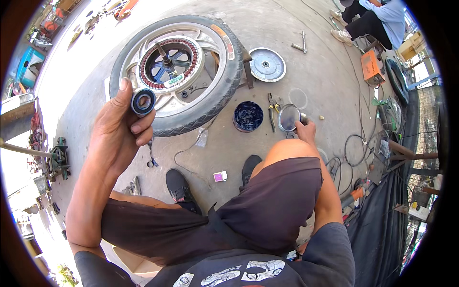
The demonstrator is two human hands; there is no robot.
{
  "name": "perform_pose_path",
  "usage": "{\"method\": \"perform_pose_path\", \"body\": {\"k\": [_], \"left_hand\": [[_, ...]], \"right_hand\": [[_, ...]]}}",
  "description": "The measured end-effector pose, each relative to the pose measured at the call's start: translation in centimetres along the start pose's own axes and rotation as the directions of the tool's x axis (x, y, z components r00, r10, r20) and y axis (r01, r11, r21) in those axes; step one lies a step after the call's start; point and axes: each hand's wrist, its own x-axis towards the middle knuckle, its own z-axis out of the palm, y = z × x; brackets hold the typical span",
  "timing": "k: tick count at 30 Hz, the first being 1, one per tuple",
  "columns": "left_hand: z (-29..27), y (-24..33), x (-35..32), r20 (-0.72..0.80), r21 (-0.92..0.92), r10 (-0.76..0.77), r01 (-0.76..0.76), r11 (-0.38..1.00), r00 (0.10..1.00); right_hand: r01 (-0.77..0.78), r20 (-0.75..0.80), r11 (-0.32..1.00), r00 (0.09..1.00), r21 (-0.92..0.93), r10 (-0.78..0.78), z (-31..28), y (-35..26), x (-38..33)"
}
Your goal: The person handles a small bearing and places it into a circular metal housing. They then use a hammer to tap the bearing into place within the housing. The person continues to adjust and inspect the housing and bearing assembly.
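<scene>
Raised at the left, my left hand point(114, 125) grips a ball bearing point(136, 109) between thumb and fingers, its ring face turned toward me. Beyond it lies a motorcycle wheel point(224, 86) with a motor hub point(179, 63), copper windings and an upright axle. My right hand point(306, 131), beyond my right knee, pinches the edge of a round metal lid point(289, 117). Left of that lid stands an open tin of dark blue grease point(248, 116). Between tin and lid, pliers with yellow-and-black handles point(271, 117) rest on the concrete.
A round metal cover point(267, 64) lies beside the wheel, with a T-handle wrench point(300, 43) farther off. Near my shoes is a small purple-and-white box point(220, 176). Cables, an orange box point(372, 67) and a seated person point(373, 21) are at the right.
</scene>
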Motion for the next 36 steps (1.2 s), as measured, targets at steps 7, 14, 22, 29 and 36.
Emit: {"method": "perform_pose_path", "body": {"k": [7,14,22,29,36], "left_hand": [[0.2,0.3,-0.7,-0.009,0.015,0.043,-0.043,0.999,0.999],[-0.4,0.4,-1.0,-0.015,0.038,0.053,-0.052,0.998,0.999],[-1.2,0.3,-1.0,0.008,0.077,0.066,-0.067,0.995,0.998],[-1.4,0.3,-0.6,0.047,0.065,0.039,-0.042,0.997,0.998],[-1.4,0.1,-0.3,0.045,0.068,0.037,-0.04,0.997,0.998]], "right_hand": [[0.528,0.119,0.731,0.837,-0.431,-0.535,6.9,-8.4,-3.6],[0.814,0.44,0.382,0.564,-0.438,-0.699,11.7,-9.5,-8.0],[0.791,0.537,0.567,0.588,-0.228,-0.605,13.1,-9.6,-7.9],[0.673,0.567,0.605,0.719,-0.425,-0.401,12.3,-10.4,-5.2],[0.661,0.64,0.585,0.711,-0.47,-0.289,13.2,-11.2,-4.8]]}}
